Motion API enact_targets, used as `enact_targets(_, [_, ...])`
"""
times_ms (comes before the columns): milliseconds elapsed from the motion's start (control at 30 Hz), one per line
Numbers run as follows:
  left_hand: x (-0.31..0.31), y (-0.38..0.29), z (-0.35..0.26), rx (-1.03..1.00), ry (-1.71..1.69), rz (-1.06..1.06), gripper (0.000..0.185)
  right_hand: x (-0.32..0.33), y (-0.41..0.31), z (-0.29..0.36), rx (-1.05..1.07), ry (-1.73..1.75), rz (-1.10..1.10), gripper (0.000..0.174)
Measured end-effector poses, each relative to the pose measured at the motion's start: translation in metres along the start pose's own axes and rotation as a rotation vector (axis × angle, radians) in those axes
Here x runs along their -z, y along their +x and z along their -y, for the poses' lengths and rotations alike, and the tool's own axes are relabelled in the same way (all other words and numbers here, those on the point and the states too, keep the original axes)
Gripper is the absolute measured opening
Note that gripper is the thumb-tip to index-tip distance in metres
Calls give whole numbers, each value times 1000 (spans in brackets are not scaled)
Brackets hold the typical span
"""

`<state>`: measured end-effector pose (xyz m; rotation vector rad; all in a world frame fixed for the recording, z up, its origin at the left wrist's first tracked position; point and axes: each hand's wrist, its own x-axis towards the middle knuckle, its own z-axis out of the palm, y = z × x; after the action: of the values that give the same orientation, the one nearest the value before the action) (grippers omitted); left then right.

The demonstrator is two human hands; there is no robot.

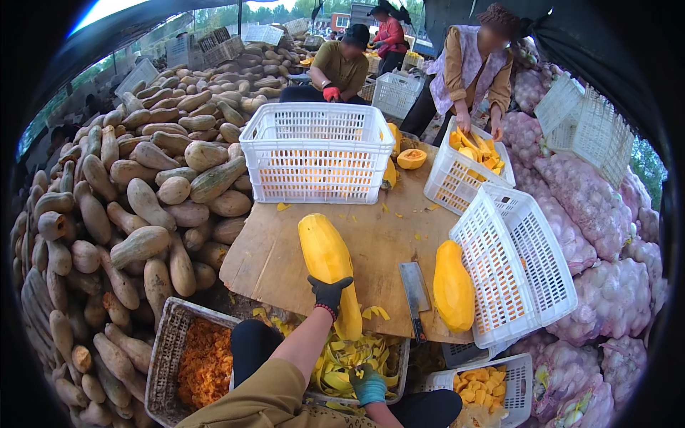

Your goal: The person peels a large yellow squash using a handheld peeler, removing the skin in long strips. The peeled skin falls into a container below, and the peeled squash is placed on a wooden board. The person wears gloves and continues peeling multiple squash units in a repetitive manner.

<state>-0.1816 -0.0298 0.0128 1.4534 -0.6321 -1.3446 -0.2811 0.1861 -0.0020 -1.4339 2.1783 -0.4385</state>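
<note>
My left hand [326, 294], in a black glove with a red bead bracelet at the wrist, grips a peeled yellow squash [325, 249] around its narrower part. The squash slants over the near edge of the wooden board [369, 235]. Below it, my right hand [368, 381] wears a green glove with a teal cuff and hangs over a crate of peel strips [337, 369]. Its fingers are curled, and whether they hold a small tool cannot be made out. To the right on the board lie a cleaver [415, 294] and a second peeled squash [453, 286].
A white plastic crate [316, 152] stands at the board's far side; another crate [508, 267] tilts at the right. A crate of orange pulp [206, 364] and one of squash chunks [481, 388] flank my legs. Unpeeled squashes [155, 203] heap left, mesh sacks [604, 289] right. Several co-workers [473, 75] work beyond.
</note>
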Motion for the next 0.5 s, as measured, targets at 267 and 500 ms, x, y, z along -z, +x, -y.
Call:
enact_targets(267, [1,-5,-9,44,62,-57,101,5,-6,17,205,-90,-90,39])
enact_targets(500, [3,-5,-6,135,25,-8,124,5,-12,17,-4,-289,199,42])
